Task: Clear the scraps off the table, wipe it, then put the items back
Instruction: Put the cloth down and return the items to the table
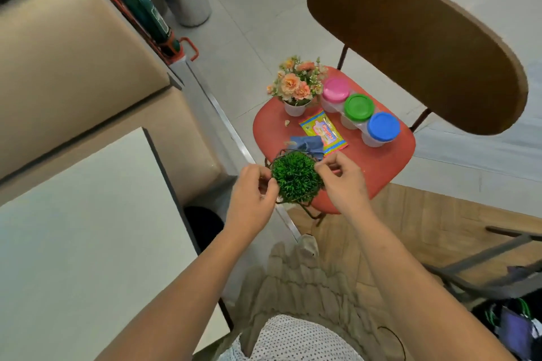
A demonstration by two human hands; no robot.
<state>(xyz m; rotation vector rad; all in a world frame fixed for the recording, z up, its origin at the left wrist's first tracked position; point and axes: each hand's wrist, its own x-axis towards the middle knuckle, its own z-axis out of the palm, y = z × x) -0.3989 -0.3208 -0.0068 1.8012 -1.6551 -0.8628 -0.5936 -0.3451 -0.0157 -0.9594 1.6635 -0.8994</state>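
Note:
A round green artificial plant in a dark wire stand [295,177] is held over the near edge of a red chair seat [390,160]. My left hand [252,196] grips its left side and my right hand [343,182] grips its right side. On the seat stand a small white pot of orange flowers [296,88], three clear jars with pink [335,90], green [359,107] and blue [383,126] lids, a colourful packet [324,133] and a blue cloth [309,145]. A small scrap [287,123] lies near the pot. The white table [88,228] is at lower left.
The chair's brown wooden backrest [416,47] rises at the right. A beige bench seat [73,73] runs along the left, behind the table. A green bottle in a red holder [149,17] stands on the floor. Dark metal chair legs and a bag [516,328] are at lower right.

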